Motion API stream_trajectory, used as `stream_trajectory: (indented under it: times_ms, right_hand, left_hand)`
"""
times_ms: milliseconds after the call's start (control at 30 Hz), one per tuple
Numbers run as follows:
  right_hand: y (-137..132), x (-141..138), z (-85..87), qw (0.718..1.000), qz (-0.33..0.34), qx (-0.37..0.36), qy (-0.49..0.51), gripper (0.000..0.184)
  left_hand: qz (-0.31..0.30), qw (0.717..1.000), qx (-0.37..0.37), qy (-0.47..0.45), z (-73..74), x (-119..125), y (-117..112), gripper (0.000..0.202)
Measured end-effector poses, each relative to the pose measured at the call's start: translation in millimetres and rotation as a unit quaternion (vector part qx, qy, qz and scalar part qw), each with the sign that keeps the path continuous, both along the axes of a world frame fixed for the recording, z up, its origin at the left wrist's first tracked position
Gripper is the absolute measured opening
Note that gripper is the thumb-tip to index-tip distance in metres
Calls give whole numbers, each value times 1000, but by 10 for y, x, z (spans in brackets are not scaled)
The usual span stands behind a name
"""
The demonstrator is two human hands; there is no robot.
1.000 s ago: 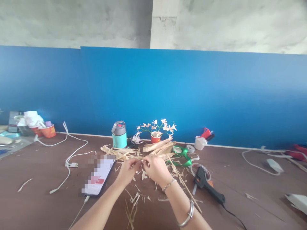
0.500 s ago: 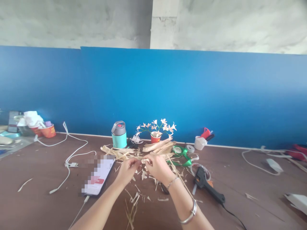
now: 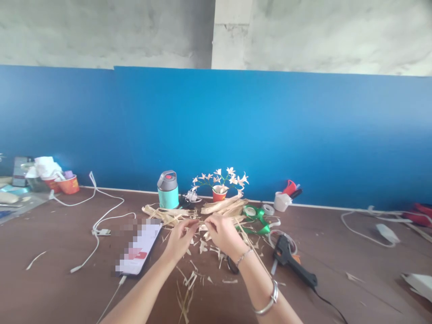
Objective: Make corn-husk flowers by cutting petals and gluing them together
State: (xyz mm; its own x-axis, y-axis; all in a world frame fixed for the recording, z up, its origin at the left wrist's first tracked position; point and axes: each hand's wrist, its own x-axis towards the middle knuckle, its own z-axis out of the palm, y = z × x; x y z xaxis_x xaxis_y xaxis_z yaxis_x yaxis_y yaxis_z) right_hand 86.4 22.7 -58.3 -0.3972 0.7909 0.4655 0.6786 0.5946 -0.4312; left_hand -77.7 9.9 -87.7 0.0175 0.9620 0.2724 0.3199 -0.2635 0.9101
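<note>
Straw-coloured and slender, a thin piece [image 3: 201, 222] lies between the person's 2 hands, over the middle of the brown tabletop [image 3: 84, 288]. Left hand [image 3: 180, 237] and right hand [image 3: 222, 233] are each closed in a pinch on it, fingertips near one another; its exact shape is too small to make out. Compared with the frame 1.0 s earlier, the right wrist has shifted outward, exposing a dark curved object [image 3: 232, 265] beside it and more pale scraps [image 3: 203, 246] below. The surrounding articles keep their places.

Behind the hands, dried husks [image 3: 224, 206] and a red cup [image 3: 219, 195] with white flowers [image 3: 232, 179] lie before the blue partition [image 3: 236, 126], whose foot bounds the tabletop at the rear. A phone [image 3: 140, 249] stands near the left forearm; green ribbon [image 3: 261, 228] and a black glue gun [image 3: 294, 262] limit the right side. Wider room extends left of the phone, crossed by white cables [image 3: 97, 225], and right of the glue gun, where a few scraps lie.

Yellow marking on the red cup is too small to read; the phone screen is partly pixelated, its writing illegible.
</note>
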Motion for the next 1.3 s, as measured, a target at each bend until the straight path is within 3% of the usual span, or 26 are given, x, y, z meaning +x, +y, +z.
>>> stream_trajectory:
  times_ms: [267,1300]
  right_hand:
    - [-50,-35,2,999,27,-9,-14,17]
    - [-92,-38,89,999,-40,15,-1,20]
  left_hand:
    - [-44,999,-21,22,40,27,-25,32]
    - [-18,999,-27,-21,45,9,-28,29]
